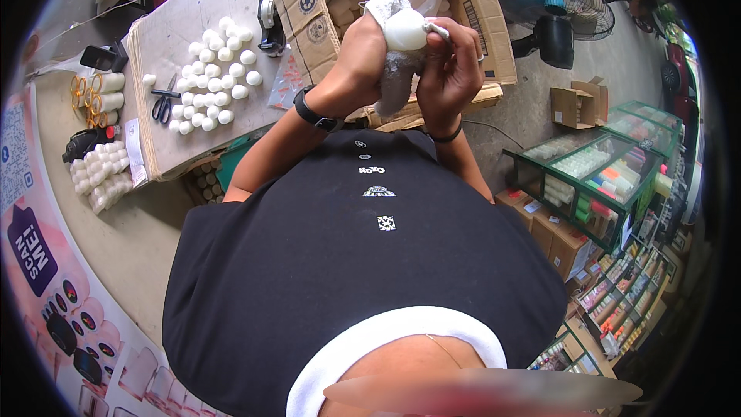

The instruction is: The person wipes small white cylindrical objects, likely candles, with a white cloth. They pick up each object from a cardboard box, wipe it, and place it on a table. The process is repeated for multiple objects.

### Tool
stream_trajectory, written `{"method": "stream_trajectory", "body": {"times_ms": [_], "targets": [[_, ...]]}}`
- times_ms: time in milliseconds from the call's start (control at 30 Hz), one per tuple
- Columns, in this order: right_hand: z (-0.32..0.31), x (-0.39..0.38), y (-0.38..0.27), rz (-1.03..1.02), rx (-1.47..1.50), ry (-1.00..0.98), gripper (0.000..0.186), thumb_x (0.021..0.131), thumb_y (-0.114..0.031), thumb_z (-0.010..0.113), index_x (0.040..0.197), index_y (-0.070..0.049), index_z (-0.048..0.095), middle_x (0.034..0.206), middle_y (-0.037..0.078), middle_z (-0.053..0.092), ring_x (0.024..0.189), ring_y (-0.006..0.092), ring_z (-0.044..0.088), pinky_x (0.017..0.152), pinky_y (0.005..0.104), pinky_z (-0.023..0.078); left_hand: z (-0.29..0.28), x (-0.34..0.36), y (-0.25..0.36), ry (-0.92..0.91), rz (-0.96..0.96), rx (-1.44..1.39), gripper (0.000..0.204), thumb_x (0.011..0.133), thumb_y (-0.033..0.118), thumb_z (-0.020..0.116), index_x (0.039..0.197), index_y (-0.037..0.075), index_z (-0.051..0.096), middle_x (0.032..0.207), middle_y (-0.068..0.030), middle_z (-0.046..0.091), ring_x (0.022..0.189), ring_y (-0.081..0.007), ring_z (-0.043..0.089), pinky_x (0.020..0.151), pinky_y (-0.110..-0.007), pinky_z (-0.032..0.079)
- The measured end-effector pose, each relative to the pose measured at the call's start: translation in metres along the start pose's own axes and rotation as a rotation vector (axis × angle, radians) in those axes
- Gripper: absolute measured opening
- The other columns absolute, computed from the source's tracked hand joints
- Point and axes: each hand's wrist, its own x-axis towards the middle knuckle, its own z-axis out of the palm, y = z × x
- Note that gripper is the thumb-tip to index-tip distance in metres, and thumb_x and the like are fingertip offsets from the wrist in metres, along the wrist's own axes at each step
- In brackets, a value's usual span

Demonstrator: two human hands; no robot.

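The smooth white candle-like piece (405,32) sits between your hands: your left hand (360,55) closes round it and the grey-white cloth (396,85), your right hand (451,69) pinches what looks like a cloth corner. Loosening the left could let it slip toward the cardboard box (306,15) just beyond.

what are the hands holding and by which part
The left hand holds a white rounded piece and a grey cloth at their left side; the right hand pinches what looks like cloth at the piece's right edge.
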Motion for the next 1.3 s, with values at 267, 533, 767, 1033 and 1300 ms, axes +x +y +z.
{"method": "stream_trajectory", "body": {"times_ms": [267,533,767,1033,1300], "targets": [[0.012,-0.002,-0.007,0.055,-0.021,0.15,0.011,0.093,-0.008,0.067,0.1,0.001,0.064,0.09,0.01,0.065,0.079,0.0209,0.06,0.07,0.0305,0.048,-0.003,0.012,-0.015,0.013,0.249,0.053,0.025,0.101,0.02,0.043,0.106,0.002,0.06,0.097,-0.0074,0.066,0.084,-0.0176,0.066,0.071,-0.031,0.055],[0.019,-0.001,-0.013,0.039,-0.136,0.135,0.009,0.095,-0.005,0.063,0.101,0.002,0.062,0.089,0.011,0.063,0.079,0.0235,0.058,0.07,0.0328,0.047,-0.004,0.009,-0.027,0.152,0.72,0.629,0.019,0.095,0.012,0.052,0.101,0.0,0.065,0.095,-0.0068,0.068,0.083,-0.0151,0.066,0.071,-0.03,0.054],[0.02,-0.003,-0.017,0.016,-0.103,0.138,0.01,0.094,-0.007,0.064,0.099,0.001,0.062,0.089,0.01,0.063,0.081,0.0239,0.059,0.073,0.0326,0.048,-0.005,0.008,-0.021,0.226,0.906,0.823,0.017,0.089,0.013,0.06,0.098,0.001,0.068,0.093,-0.0082,0.07,0.082,-0.0182,0.068,0.072,-0.032,0.054],[0.016,-0.001,-0.014,-0.091,0.027,0.038,0.009,0.092,-0.008,0.065,0.096,-0.001,0.063,0.089,0.009,0.062,0.084,0.0227,0.058,0.074,0.032,0.048,-0.005,0.01,-0.019,0.272,0.795,0.585,0.017,0.095,0.012,0.052,0.101,0.003,0.065,0.093,-0.0054,0.069,0.082,-0.0153,0.067,0.07,-0.029,0.053],[0.008,0.01,-0.016,0.155,0.512,0.094,0.035,0.096,-0.029,0.064,0.117,-0.002,0.054,0.111,0.011,0.056,0.088,0.0206,0.056,0.081,0.0292,0.045,0.003,-0.001,-0.01,0.18,0.692,0.271,0.019,0.095,0.013,0.054,0.102,-0.001,0.065,0.098,-0.0135,0.067,0.089,-0.0231,0.067,0.077,-0.035,0.053]]}}
